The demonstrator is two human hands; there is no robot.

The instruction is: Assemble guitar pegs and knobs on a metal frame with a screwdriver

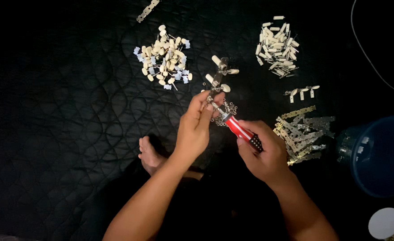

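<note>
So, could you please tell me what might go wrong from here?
The screwdriver in the right hand could slip off the small metal strip and jab the left hand pinching it. The tiny loose nuts beside the fingers could scatter and be hard to see on the dark quilt.

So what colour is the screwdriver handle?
Red with white stripes and a black end, on the screwdriver, seen from the head camera.

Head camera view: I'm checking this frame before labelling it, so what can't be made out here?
- Screwdriver tip: hidden behind the left hand fingers.
- Metal strip lower end: covered by the same hand.
- Small loose parts beside it: too small and dim.
- Blue tub: cut off by the right edge, contents dark.
- White disc: cut off at the bottom.
</note>
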